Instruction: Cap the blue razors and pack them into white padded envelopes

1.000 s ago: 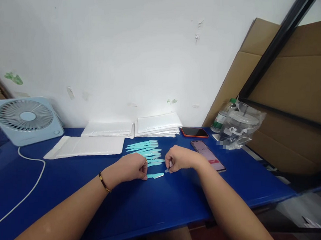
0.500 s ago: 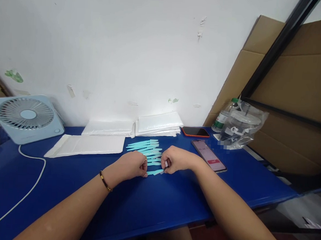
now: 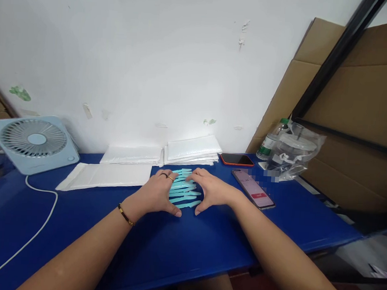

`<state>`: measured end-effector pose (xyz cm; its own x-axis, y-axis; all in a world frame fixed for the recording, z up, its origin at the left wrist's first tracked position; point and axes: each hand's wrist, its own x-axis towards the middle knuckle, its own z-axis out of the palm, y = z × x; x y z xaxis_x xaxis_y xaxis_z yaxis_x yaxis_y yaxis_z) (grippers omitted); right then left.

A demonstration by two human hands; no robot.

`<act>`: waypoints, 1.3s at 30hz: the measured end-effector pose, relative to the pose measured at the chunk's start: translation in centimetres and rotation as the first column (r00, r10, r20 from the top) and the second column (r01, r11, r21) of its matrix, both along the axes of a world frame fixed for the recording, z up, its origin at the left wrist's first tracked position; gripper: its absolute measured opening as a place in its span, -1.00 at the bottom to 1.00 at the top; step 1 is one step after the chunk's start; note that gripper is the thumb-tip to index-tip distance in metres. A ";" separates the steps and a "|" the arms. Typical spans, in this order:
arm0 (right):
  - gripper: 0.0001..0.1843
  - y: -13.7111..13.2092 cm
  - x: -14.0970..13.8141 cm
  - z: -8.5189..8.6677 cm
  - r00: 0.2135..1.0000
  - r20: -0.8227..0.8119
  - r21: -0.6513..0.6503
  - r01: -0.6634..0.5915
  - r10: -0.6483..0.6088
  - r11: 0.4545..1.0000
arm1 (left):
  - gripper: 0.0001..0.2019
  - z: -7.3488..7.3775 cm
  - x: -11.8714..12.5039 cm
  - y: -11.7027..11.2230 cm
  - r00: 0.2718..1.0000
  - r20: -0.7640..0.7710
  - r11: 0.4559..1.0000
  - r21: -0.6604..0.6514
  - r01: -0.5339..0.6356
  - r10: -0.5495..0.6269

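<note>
Several turquoise eyebrow razors (image 3: 183, 192) lie side by side in a column on the blue table (image 3: 187, 245), with pale sections at some right ends. My left hand (image 3: 156, 191) curves around their left side, thumb stretched out near the closest razor and fingers over the far ones. On the opposite side my right hand (image 3: 212, 191) arches in the same way, its fingertips at the upper razors and its thumb low beside the nearest one. Both hands have thumb and fingers apart. The left ends of the razors are partly hidden behind my left hand.
White packets (image 3: 193, 147) are stacked along the wall, and one flat white packet (image 3: 113, 176) lies left of the razors. A blue fan (image 3: 36, 142) stands far left with its cable. Right are two phones (image 3: 254, 190), a bottle (image 3: 268, 145) and a bagged cup (image 3: 291, 153).
Both hands have let go of the nearest razor and opened out, their fingers reaching farther up the column. That razor now lies closer in line with the others.
</note>
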<state>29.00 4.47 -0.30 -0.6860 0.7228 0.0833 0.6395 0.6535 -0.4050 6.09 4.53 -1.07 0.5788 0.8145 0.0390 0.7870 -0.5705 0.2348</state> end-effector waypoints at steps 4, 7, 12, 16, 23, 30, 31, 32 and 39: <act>0.48 2.1 -0.1 -1.3 1.000 0.006 -0.116 0.005 -0.004 0.993 | 0.32 -1.2 -1.0 1.7 0.997 -0.040 0.997 -0.046 -0.064 0.062; 0.43 3.3 -0.4 -1.9 0.999 -0.012 -0.169 -0.043 0.041 0.985 | 0.23 -1.4 -1.0 2.2 0.999 -0.014 0.994 -0.099 -0.052 0.051; -0.17 2.5 -1.0 -1.6 0.992 -0.032 -0.046 -0.124 0.123 0.991 | -0.24 -0.2 -0.2 0.7 0.999 -0.018 0.995 -0.098 0.026 -0.028; -0.57 0.7 -2.1 -1.4 0.993 0.039 0.068 -0.117 0.114 0.991 | -0.69 0.1 0.8 -0.8 0.991 -0.109 0.997 0.018 0.075 -0.073; -0.74 -0.5 -3.9 -1.5 0.950 0.313 0.222 -0.060 -0.013 0.973 | -0.81 -1.5 2.3 -1.1 0.985 -0.168 0.993 0.104 0.051 -0.033; -0.59 -1.4 -3.3 7.8 0.983 0.180 0.158 -0.002 -0.027 0.987 | -0.83 0.2 2.4 -1.1 0.937 0.344 0.998 -0.012 -0.060 0.061; -0.49 -1.6 -3.5 9.5 0.994 0.104 0.130 -0.039 0.026 0.991 | -0.84 0.6 2.5 -1.2 0.883 0.466 0.998 -0.040 -0.047 0.060; -0.47 -1.9 -3.8 11.0 0.998 0.028 0.121 -0.065 0.062 0.991 | -0.84 1.0 2.6 -1.3 0.819 0.571 0.998 -0.059 -0.034 0.061; -0.60 -2.1 -8.5 9.1 0.992 -0.116 0.266 -0.021 0.054 0.964 | -0.79 -0.7 3.5 -1.3 0.587 0.788 0.977 -0.214 -0.019 0.184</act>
